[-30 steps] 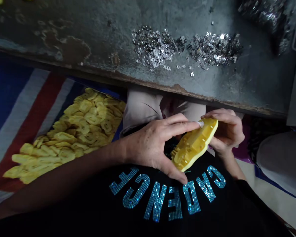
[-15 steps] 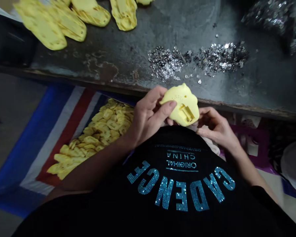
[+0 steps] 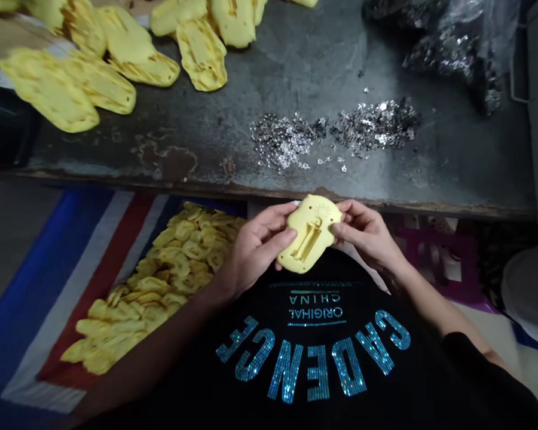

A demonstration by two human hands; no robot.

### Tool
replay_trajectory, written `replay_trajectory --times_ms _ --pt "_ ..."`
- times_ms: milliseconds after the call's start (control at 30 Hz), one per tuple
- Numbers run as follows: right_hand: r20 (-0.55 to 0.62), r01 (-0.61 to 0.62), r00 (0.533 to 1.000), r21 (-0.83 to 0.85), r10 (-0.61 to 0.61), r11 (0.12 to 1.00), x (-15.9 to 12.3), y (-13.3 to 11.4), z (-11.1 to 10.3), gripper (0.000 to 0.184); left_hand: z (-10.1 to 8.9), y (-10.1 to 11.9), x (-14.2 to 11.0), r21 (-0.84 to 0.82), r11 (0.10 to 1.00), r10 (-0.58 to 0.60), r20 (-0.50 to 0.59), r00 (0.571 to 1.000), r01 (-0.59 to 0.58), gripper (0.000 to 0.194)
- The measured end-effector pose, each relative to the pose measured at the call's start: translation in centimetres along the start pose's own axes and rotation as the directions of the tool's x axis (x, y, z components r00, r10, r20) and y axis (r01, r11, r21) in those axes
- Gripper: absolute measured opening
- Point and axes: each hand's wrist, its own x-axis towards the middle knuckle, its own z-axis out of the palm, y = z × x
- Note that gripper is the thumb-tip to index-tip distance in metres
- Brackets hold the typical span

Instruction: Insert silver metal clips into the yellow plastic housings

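Head view: we see 1 yellow moulded plastic shell (image 3: 311, 236) held at lower centre of the frame, just below the bench edge and above the shirt.
Left hand (image 3: 255, 248): fingers together, clamped on the shell's left edge, thumb on its face.
Right hand (image 3: 367, 233): fingers together, curled behind the shell's right edge, thumb on its face.
Worn metal bench (image 3: 296, 71): 2 heaps of silver flakes (image 3: 336, 134) lie at centre; yellow shells (image 3: 49, 89) lie upper left.
Striped cloth (image 3: 36, 310): a pile of yellow parts (image 3: 174, 263) lies lower left.
Risk: we judge that a loosened grip could drop the shell onto the pile; a bumped bench could scatter the flakes.
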Motion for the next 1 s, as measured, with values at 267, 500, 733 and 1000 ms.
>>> replay_trajectory --times_ms 267,500,733,1000 --pt "0.103 0.181 0.848 -0.978 -0.520 0.100 4.2 -4.0 -5.8 0.011 -0.7 0.9 0.2 -0.297 0.922 -0.253 0.015 0.967 0.246 0.048" --pt "0.250 0.230 0.884 -0.968 -0.396 -0.098 8.6 -4.5 -6.1 0.025 -0.8 1.3 1.0 -0.328 0.911 -0.251 0.040 0.967 0.250 0.048" --pt "0.167 0.340 0.900 -0.846 -0.402 0.411 6.2 -6.8 -3.8 0.025 0.0 1.5 1.2 -0.344 0.909 -0.201 0.131 0.971 0.235 0.046" --pt "0.150 0.268 0.963 -0.610 -0.223 0.745 1.7 -5.8 0.7 0.036 1.3 1.8 0.3 -0.309 0.922 -0.171 0.214 0.962 0.233 0.042"
